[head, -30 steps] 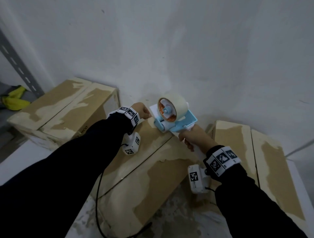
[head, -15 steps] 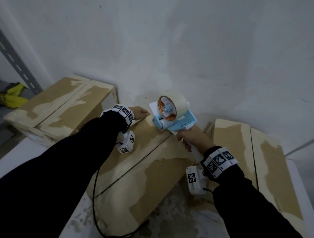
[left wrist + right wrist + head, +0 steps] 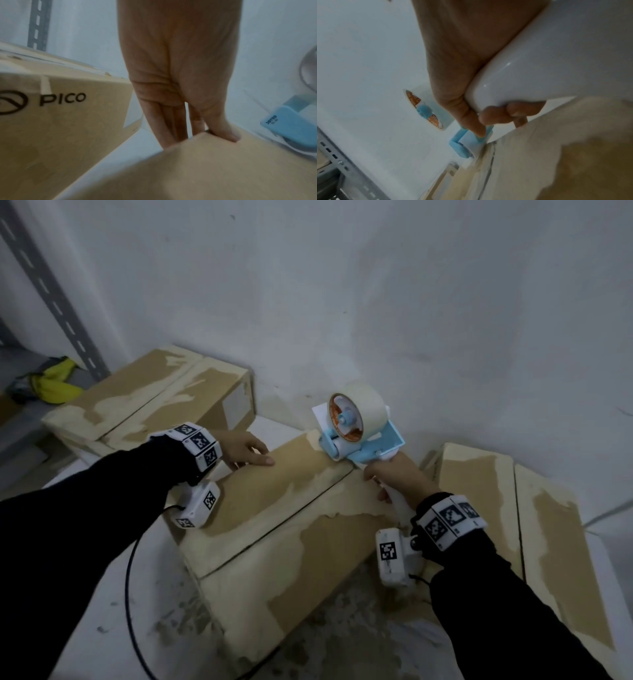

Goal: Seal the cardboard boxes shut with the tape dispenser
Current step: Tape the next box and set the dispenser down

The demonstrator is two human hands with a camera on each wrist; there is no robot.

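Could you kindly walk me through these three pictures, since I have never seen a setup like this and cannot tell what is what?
There is no machine here: a person wears one camera on the head and one on each wrist. The head view looks down at both arms. The left hand lies on the far left corner of the middle cardboard box, steadying it. The right hand grips the white handle of a blue tape dispenser, whose roller sits at the far end of the box's centre seam. The left wrist view shows that hand's fingers over the box edge; the right wrist view shows the grip up close. Two more cardboard boxes, left and right, sit on the white table.
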